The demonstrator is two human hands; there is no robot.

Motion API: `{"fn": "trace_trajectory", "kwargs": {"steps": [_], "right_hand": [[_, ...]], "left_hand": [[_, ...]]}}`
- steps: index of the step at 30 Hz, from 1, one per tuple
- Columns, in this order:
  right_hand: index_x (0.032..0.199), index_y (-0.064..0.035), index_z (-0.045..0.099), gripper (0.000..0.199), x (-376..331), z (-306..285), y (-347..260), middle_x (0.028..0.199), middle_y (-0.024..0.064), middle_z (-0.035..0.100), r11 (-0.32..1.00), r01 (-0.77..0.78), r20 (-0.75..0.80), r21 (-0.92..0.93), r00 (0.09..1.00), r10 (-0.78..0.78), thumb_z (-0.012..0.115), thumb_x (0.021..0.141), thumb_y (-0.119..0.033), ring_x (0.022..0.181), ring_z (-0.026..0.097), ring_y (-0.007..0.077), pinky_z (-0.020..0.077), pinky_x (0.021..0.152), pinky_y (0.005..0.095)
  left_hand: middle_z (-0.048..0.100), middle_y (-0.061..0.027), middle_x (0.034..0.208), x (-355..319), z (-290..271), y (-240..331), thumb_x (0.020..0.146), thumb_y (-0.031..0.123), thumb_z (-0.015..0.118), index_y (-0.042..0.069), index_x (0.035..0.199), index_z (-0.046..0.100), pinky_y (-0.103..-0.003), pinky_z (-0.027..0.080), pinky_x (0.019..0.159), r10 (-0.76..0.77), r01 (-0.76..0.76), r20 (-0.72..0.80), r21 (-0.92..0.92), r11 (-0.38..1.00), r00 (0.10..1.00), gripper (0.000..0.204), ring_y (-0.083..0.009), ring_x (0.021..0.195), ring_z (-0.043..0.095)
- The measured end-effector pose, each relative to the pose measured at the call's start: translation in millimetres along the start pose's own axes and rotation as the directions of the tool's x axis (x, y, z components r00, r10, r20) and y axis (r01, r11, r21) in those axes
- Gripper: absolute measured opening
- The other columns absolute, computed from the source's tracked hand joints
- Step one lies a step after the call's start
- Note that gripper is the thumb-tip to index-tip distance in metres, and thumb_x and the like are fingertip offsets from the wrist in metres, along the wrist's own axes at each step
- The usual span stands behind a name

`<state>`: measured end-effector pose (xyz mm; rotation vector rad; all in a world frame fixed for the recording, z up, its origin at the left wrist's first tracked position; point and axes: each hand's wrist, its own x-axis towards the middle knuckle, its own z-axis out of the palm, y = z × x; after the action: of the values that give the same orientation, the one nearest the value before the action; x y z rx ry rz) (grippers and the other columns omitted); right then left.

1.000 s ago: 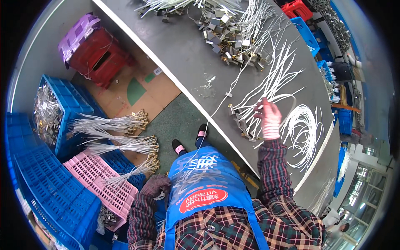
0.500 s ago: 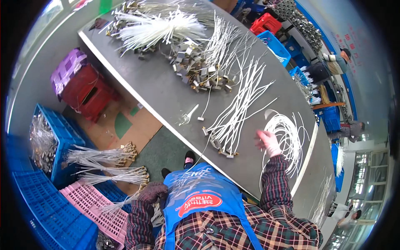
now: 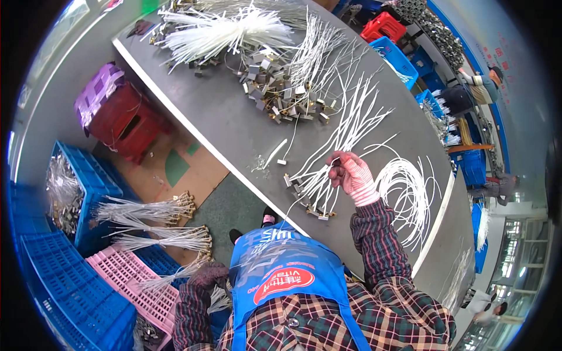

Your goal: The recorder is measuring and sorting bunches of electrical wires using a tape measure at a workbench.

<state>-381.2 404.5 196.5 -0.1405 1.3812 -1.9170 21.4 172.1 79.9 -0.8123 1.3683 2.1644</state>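
1 white wire pinched in closed right hand (image 3: 353, 174) fingers above fanned wire bundle (image 3: 328, 169); lift gently, untangled; left hand (image 3: 209, 275), grip unclear, below.

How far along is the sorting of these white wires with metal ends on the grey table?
Looks done: tied bundles of white wires lie over the blue plastic crate and pink plastic crate. In hand: the right hand pinches a few loose white wires on the grey table; the left hand is down at the bundles. Left: a large heap of white wires and metal clips, plus a coiled white wire loop.
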Motion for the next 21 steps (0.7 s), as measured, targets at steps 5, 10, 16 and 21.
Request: {"fn": "trace_trajectory", "kwargs": {"steps": [5,10,16,21], "right_hand": [[0.102,-0.0004,0.055,0.025,-1.1,7.5,6.8,0.089,0.0127,0.062,0.999,-0.002,-0.035,0.051,0.999,0.004,0.057,0.089,-0.022,0.064,0.061,0.0159,0.0499,0.046,0.0266],[0.100,-0.0027,0.056,0.021,-6.9,8.9,14.8,0.086,0.0118,0.062,0.998,-0.008,-0.051,0.067,0.999,0.011,0.059,0.088,-0.019,0.062,0.062,0.0164,0.0476,0.046,0.0263],[0.098,-0.0029,0.059,0.016,-19.8,-3.6,25.5,0.079,0.0086,0.062,0.968,-0.104,-0.039,0.227,0.993,0.115,0.058,0.087,-0.014,0.059,0.060,0.0158,0.0465,0.045,0.0287],[0.102,-0.0037,0.056,0.020,-19.7,3.2,37.4,0.080,0.0065,0.062,0.957,-0.122,-0.023,0.262,0.991,0.132,0.058,0.087,-0.016,0.059,0.060,0.0172,0.0487,0.048,0.0304]], "left_hand": [[0.058,-0.0098,0.057,-1.7,-6.6,-26.7,0.068,0.025,0.069,-0.002,0.068,0.062,-0.028,0.042,0.047,-0.002,0.006,0.035,-0.111,0.994,0.999,0.027,-0.0188,0.049,0.055],[0.057,-0.0103,0.056,-3.5,-9.5,-29.0,0.065,0.022,0.068,-0.001,0.067,0.062,-0.030,0.040,0.045,-0.219,0.222,0.034,-0.178,0.959,0.975,0.024,-0.0201,0.048,0.054],[0.058,-0.0121,0.057,-5.2,-19.8,-68.2,0.066,0.020,0.070,0.000,0.065,0.060,-0.031,0.042,0.047,-0.266,0.257,0.010,-0.293,0.921,0.964,0.022,-0.0214,0.051,0.055],[0.057,-0.0128,0.056,-18.1,-26.1,-80.3,0.068,0.022,0.071,0.002,0.066,0.060,-0.031,0.043,0.046,-0.297,0.272,-0.041,-0.298,0.915,0.954,0.023,-0.0227,0.048,0.055]]}}
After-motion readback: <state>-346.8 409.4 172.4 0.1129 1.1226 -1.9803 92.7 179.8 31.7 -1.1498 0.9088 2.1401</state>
